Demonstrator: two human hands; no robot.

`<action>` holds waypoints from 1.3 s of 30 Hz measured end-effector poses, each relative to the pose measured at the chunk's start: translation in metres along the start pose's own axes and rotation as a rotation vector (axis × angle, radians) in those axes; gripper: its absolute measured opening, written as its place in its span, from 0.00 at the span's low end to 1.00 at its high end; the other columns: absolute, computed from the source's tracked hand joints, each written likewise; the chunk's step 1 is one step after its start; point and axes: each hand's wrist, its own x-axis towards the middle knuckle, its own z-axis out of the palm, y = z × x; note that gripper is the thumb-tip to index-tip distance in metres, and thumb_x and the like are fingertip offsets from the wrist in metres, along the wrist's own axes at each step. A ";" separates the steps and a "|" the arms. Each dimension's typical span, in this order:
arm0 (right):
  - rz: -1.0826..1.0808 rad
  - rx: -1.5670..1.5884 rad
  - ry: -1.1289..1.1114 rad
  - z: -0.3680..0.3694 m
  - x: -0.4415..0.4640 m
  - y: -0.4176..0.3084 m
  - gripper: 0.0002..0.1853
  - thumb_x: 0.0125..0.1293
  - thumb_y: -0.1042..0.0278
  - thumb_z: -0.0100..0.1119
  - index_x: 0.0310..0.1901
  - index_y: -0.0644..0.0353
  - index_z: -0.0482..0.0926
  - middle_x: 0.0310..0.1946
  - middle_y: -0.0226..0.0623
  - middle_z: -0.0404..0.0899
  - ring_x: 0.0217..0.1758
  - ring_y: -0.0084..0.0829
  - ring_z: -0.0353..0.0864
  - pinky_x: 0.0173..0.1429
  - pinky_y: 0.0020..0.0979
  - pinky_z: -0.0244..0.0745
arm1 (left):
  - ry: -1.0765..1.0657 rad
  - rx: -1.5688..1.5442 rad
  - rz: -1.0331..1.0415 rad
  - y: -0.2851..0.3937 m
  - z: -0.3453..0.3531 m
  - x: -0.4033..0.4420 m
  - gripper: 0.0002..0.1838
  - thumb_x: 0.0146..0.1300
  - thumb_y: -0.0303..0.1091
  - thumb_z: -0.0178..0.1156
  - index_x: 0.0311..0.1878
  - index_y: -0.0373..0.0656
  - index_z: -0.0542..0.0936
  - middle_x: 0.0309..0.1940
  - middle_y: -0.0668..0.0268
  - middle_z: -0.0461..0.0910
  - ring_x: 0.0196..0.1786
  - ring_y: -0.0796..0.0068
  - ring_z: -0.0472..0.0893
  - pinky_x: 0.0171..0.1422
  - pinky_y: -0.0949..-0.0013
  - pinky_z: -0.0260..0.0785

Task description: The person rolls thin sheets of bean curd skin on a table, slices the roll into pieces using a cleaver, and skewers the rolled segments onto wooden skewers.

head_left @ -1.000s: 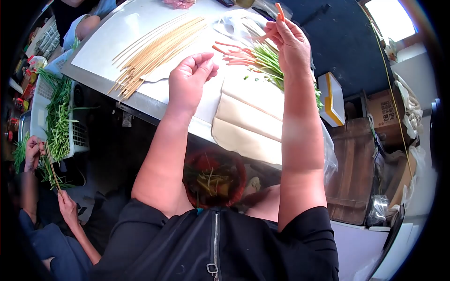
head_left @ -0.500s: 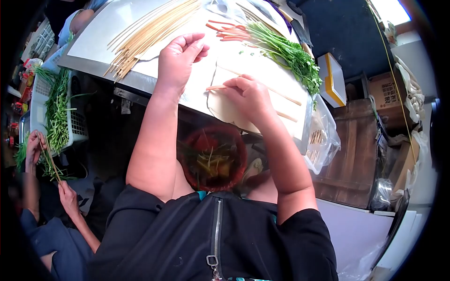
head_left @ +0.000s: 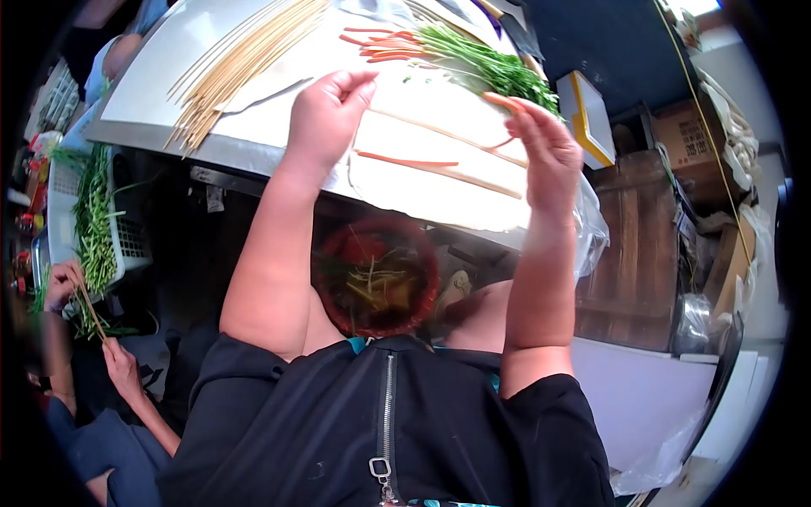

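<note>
Over the near left part of the pale sheets, my left hand (head_left: 328, 114) is closed with thumb and fingertips pressed together; anything between them is too small to name. My right hand (head_left: 549, 144), raised over the right end of the sheets, pinches an orange-red strip (head_left: 500, 101). One reddish strip (head_left: 410, 160) lies along the near part of the pale layered sheet (head_left: 422, 190). More such strips (head_left: 389, 46) lie beyond, beside leafy green herbs (head_left: 498, 68). Long wooden sticks (head_left: 245, 68) are spread on the table (head_left: 156, 84) at the left.
Below the table edge is a red bucket (head_left: 376, 275) with scraps in it. A white basket (head_left: 131, 237) of greens stands at left, near another person's hands (head_left: 122, 363) holding thin sticks. A white and yellow box (head_left: 585, 118) is at right.
My right hand has come down to the sheet, then moved up and right with a strip in it. One strip now lies on the sheet. The view has shifted.
</note>
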 end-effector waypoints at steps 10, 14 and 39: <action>-0.310 -0.948 -0.170 -0.041 -0.060 0.044 0.08 0.56 0.66 0.70 0.38 0.53 0.88 0.31 0.32 0.81 0.40 0.37 0.80 0.47 0.38 0.74 | -0.384 0.920 0.558 -0.018 0.063 -0.046 0.13 0.64 0.41 0.62 0.46 0.45 0.85 0.56 0.61 0.80 0.67 0.60 0.73 0.75 0.45 0.53; -0.237 -0.937 -0.124 -0.033 -0.071 0.046 0.07 0.57 0.65 0.69 0.38 0.52 0.88 0.31 0.30 0.80 0.40 0.37 0.78 0.48 0.38 0.73 | -0.435 0.949 0.578 -0.009 0.058 -0.046 0.13 0.64 0.40 0.62 0.47 0.46 0.85 0.57 0.61 0.80 0.67 0.60 0.73 0.76 0.45 0.53; -0.361 -1.084 -0.092 -0.077 -0.081 0.048 0.03 0.56 0.68 0.67 0.31 0.53 0.82 0.33 0.32 0.80 0.42 0.38 0.79 0.49 0.38 0.73 | -0.405 0.902 0.722 -0.015 0.090 -0.048 0.05 0.60 0.36 0.66 0.34 0.47 0.83 0.53 0.64 0.81 0.65 0.60 0.74 0.75 0.45 0.56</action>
